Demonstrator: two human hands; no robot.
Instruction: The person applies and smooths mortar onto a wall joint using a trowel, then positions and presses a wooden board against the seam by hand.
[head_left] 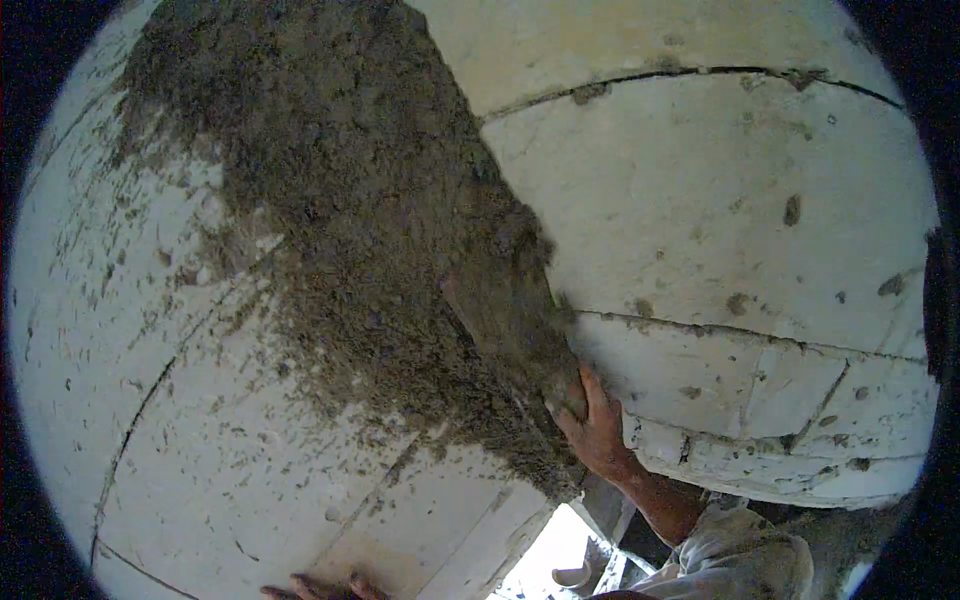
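My right hand (597, 432) grips the edge of a flat plastering float (515, 325), coated in the same grey-brown as the mortar around it. The float lies against a broad band of wet mortar (330, 150) that runs from the top left down toward the centre. Part of the float's outline blends into the mortar. At the lower edge, my left hand (325, 588) shows only its fingers, apart and resting against the pale panel wall (400, 540); nothing is seen in them.
Pale panels (690, 210) with dark joint lines and mortar spots stand to the right of the mortar band. Spatters cover the left panels (230, 400). At the bottom centre is a bright opening (548, 560), with a pale-sleeved arm (740, 560) beside it.
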